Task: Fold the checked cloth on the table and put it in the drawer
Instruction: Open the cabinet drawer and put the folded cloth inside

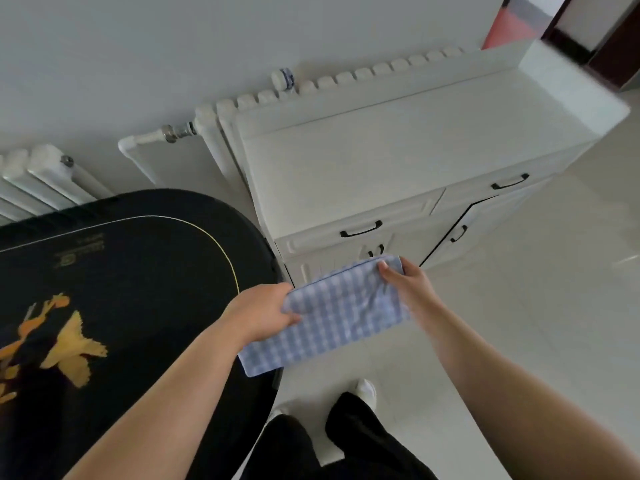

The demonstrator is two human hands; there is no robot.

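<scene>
A: Where's the checked cloth (341, 315)?

B: Folded, off the table (138, 271), in the air before the cabinet. My left hand (265, 315) pinches one end, my right hand (407, 280) the far corner.

A: Handling?

B: Light, limp; it sags between grips, so I'd hold both ends. Drawer (360, 225) looks shut, though the frame's blurry.

The folded blue-checked cloth (337, 311) is held in the air by 2 hands: the left hand (261, 311) grips its left edge, the right hand (407, 280) its far right corner. Left lies a black table (138, 271); beyond stands a white cabinet (398, 168) with 2 closed drawers, the nearer drawer (360, 223) just past the cloth.
</scene>
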